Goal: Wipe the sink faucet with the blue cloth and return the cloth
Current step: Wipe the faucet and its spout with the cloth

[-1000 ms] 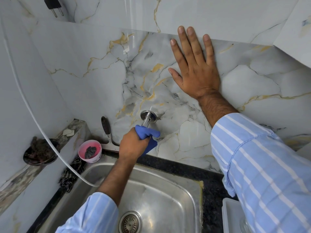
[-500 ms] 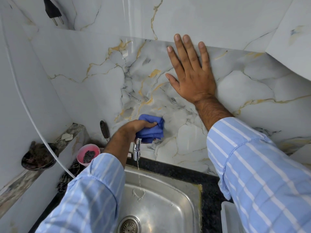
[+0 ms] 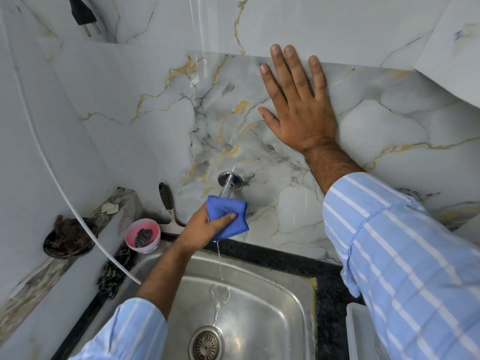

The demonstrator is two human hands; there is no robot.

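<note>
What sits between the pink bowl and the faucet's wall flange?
In the head view, a dark-handled scraper leans against the marble wall between the pink bowl and the faucet flange. Nothing else stands in that stretch.

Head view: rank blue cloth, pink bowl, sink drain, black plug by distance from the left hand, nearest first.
1. blue cloth: gripped in the left hand, over the faucet.
2. pink bowl: just left of that hand, by the sink corner.
3. sink drain: below, at the basin bottom.
4. black plug: top left, high on the wall.
</note>
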